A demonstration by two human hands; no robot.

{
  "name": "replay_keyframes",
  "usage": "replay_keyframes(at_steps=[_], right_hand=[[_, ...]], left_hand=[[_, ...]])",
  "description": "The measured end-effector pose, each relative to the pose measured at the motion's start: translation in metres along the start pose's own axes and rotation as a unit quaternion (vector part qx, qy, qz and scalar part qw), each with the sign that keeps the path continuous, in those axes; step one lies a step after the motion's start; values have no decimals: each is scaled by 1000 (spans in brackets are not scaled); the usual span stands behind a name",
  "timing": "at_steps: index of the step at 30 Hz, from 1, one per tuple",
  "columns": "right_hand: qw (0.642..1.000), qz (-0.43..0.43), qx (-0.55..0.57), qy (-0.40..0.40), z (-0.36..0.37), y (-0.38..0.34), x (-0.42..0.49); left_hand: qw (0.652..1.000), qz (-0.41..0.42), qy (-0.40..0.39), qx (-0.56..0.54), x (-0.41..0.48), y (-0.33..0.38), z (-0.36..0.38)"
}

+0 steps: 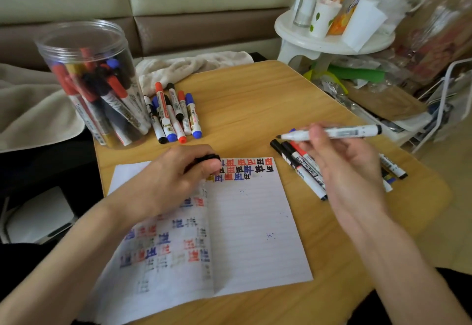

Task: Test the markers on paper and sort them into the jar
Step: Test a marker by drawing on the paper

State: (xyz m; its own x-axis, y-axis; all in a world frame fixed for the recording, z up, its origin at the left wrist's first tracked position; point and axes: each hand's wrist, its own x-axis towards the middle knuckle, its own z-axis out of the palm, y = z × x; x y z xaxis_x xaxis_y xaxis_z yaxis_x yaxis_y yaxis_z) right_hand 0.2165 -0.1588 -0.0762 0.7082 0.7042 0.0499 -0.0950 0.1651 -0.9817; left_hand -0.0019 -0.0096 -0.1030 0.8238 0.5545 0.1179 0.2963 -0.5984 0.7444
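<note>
The right hand [342, 169] pinches 1 white marker [339, 132] between thumb and fingertips, gripping the barrel just behind its uncapped tip. The other fingers are loosely curled below. The marker lies nearly level above the table [255, 89], its long axis running left to right. Its tip points left and its black end points right.

The left hand [178, 174] rests on the top edge of the lined paper [255, 222], fingers curled round a black cap [208, 158], beside rows of red, blue and black test marks.

More markers [298, 164] lie on the table under the right hand. Another group [176, 115] lies just beside the clear jar [89, 51], which stands at the table's far left corner holding many markers.
</note>
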Motion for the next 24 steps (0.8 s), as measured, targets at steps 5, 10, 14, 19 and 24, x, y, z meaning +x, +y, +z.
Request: replay_keyframes(at_steps=[5, 10, 14, 19, 24], right_hand=[[999, 16, -46, -7, -2, 15, -11], [999, 20, -30, -17, 3, 31, -16], [997, 2, -67, -33, 8, 41, -16], [989, -58, -135, 2, 13, 58, -10], [986, -59, -157, 12, 12, 62, -8]], left_hand=[[998, 3, 30, 63, -12, 2, 20], [993, 20, 63, 95, -15, -3, 23], [993, 13, 58, 99, -14, -2, 22], [992, 7, 55, 112, -13, -1, 23], [993, 1, 58, 100, -11, -3, 21]])
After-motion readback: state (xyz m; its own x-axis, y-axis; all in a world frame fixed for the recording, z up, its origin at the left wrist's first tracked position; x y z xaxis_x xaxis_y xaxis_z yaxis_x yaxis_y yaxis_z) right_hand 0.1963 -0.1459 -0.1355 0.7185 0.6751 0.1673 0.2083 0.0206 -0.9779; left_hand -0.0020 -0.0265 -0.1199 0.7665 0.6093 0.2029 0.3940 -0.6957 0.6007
